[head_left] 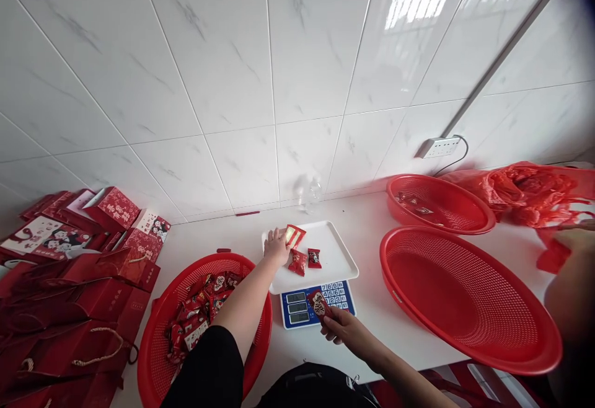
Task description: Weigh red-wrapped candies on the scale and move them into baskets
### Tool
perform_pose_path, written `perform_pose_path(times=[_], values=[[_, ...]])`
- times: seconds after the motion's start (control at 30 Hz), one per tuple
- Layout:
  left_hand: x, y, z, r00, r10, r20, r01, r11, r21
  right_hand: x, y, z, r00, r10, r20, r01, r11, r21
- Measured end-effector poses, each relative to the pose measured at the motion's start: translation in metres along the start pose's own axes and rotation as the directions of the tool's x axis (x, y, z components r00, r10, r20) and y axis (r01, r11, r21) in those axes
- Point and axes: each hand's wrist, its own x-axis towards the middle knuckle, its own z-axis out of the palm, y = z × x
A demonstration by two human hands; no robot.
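Note:
My left hand [277, 248] reaches over the white scale tray [332, 240], thumb and index finger at the edge of a red-and-yellow snack packet [294, 235]. Close by on the tray lie a red wrapped candy [298, 263] and a smaller dark-and-red candy [315, 258]. Above the scale's blue keypad panel [297, 307], my right hand [341, 327] pinches a red candy packet [318, 304] with a pale printed label. Under my left forearm stands a red basket [147, 333] of mixed red packets [190, 318], partly hidden by the arm.
Red gift bags [69, 327] and boxes [114, 209] crowd the left. Two red baskets stand right, the front one [446, 290] bare inside, the rear one [437, 203] holding some packets. Behind are a clear bottle [315, 191], red plastic bags [525, 191], and a power strip [438, 147]. Another person's arm [574, 271] shows far right.

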Motion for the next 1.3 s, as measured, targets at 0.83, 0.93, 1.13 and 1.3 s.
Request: perform_pose_path(times=[0.83, 0.93, 1.13, 1.3], values=[[-0.186, -0.136, -0.017, 0.97, -0.241, -0.031, 0.242, 0.951, 0.193, 0.006, 0.012, 0.01, 0.997, 0.054, 0.063, -0.052, 0.998, -0.035], [-0.213, -0.149, -0.015, 0.969, -0.219, 0.117, 0.18, 0.944, 0.275, 0.006, 0.011, 0.014, 0.994, 0.063, 0.09, -0.058, 0.997, -0.059], [-0.208, -0.139, -0.016, 0.98, -0.197, 0.014, 0.192, 0.967, 0.168, 0.006, 0.001, 0.019, 0.992, 0.046, 0.119, -0.036, 0.995, -0.091], [-0.192, -0.139, -0.015, 0.949, -0.305, -0.079, 0.314, 0.939, 0.144, 0.002, -0.003, 0.02, 0.991, 0.043, 0.124, -0.028, 0.993, -0.118]])
